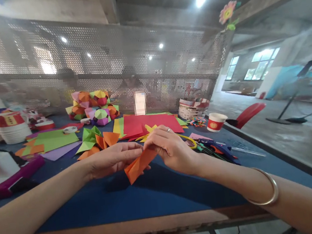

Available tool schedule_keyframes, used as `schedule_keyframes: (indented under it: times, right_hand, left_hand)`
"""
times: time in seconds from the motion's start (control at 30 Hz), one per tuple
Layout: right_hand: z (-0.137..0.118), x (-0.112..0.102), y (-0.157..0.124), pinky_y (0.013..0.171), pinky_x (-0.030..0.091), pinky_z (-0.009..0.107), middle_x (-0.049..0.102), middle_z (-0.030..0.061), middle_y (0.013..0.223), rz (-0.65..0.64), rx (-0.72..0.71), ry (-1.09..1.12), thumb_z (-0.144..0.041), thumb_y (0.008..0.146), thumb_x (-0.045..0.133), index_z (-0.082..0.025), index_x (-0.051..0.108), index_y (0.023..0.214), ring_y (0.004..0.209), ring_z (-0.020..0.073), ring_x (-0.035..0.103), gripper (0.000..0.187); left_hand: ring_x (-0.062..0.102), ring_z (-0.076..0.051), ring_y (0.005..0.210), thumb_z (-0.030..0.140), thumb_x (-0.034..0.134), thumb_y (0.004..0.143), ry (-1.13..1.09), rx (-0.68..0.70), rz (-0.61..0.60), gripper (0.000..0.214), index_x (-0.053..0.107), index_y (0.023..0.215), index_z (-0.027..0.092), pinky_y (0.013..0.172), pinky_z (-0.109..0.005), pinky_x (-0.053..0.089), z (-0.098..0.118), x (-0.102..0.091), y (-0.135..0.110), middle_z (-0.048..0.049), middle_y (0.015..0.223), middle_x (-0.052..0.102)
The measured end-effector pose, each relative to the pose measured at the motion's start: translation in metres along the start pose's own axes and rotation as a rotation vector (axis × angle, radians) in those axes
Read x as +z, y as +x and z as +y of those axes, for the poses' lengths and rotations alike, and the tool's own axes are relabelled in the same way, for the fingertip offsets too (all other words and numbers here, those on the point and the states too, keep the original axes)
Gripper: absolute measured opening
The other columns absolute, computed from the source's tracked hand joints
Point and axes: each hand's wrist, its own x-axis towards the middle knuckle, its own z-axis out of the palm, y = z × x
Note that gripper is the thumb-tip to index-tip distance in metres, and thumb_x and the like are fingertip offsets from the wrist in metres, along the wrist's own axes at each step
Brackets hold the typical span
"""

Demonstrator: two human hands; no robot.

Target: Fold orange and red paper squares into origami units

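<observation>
Orange paper: the piece in my hands, the orange paper (136, 169), is creased lengthwise into a narrow, open-edged form; it tilts between my hands, just above the desk (121, 208).
Right hand: my right hand (173, 151) is closed in a pinch, thumb and bent fingers gripping the paper's upper end.
Left hand: my left hand (112, 160) is half closed around the paper's other side, some fingertips showing past its far edge; how firmly it presses, I cannot tell.
Folds done: just beyond my left hand lie green folded pieces (89, 138) and orange folded pieces (110, 138), which I judge already shaped.
Paper balls: farther beyond my left hand, several many-coloured paper balls (101, 116) sit grouped, looking fully put together.
Folds left: I judge the piece in my grip partway folded, since its lower end gapes; the exact crease under my right fingers is hidden.
Flat stock: beyond both hands, red sheets (159, 122) lie unfolded, and a green sheet (53, 140) lies flat out past my left hand.
</observation>
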Motion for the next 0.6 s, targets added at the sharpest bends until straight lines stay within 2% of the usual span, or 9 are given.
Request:
schedule_keyframes:
  times: [0.1, 0.2, 0.3, 0.4, 0.6]
  right_hand:
    - [0.001, 0.007, 0.003, 0.087, 0.048, 0.035, 0.074, 0.007, 0.096, 0.091, -0.026, 0.013, -0.005, 0.104, 0.053, -0.018, 0.067, 0.098, 0.092, 0.0214, 0.061, 0.02]
    - [0.001, 0.01, -0.002, 0.083, 0.049, 0.034, 0.073, 0.0058, 0.093, 0.158, -0.047, 0.026, -0.003, 0.103, 0.053, -0.019, 0.066, 0.097, 0.088, 0.0207, 0.06, 0.021]
    - [-0.002, 0.008, -0.01, 0.083, 0.051, 0.034, 0.073, 0.0058, 0.094, 0.182, -0.064, 0.005, -0.004, 0.103, 0.054, -0.019, 0.066, 0.101, 0.089, 0.0207, 0.062, 0.019]
    - [-0.007, 0.007, -0.017, 0.087, 0.053, 0.037, 0.072, 0.0079, 0.105, 0.215, -0.072, -0.031, -0.007, 0.105, 0.055, -0.02, 0.066, 0.111, 0.095, 0.0211, 0.064, 0.019]
    - [-0.01, 0.009, -0.023, 0.091, 0.055, 0.04, 0.068, 0.0102, 0.115, 0.217, -0.083, -0.103, -0.002, 0.099, 0.054, -0.02, 0.068, 0.12, 0.101, 0.0222, 0.065, 0.031]
  left_hand:
    - [0.077, -0.026, 0.111, 0.056, 0.094, 0.075, -0.015, -0.019, -0.052, 0.06, 0.065, 0.113, 0.02, 0.094, -0.036, 0.06, 0.002, -0.003, -0.002, -0.0119, 0.125, 0.078]
    - [0.077, -0.027, 0.113, 0.057, 0.094, 0.075, -0.025, -0.018, -0.087, 0.062, 0.068, 0.115, 0.019, 0.094, -0.035, 0.061, 0.0, -0.007, 0.0, -0.0133, 0.129, 0.076]
    - [0.075, -0.028, 0.116, 0.06, 0.093, 0.075, -0.037, -0.01, -0.107, 0.061, 0.072, 0.116, 0.019, 0.096, -0.035, 0.061, -0.004, -0.011, 0.003, -0.0126, 0.131, 0.075]
    - [0.074, -0.028, 0.119, 0.058, 0.093, 0.077, -0.054, -0.014, -0.118, 0.057, 0.074, 0.116, 0.02, 0.099, -0.036, 0.06, -0.006, -0.013, 0.005, -0.0107, 0.129, 0.076]
    - [0.072, -0.029, 0.123, 0.055, 0.095, 0.076, -0.085, -0.011, -0.116, 0.059, 0.075, 0.122, 0.024, 0.104, -0.04, 0.059, -0.008, -0.01, 0.005, -0.007, 0.126, 0.078]
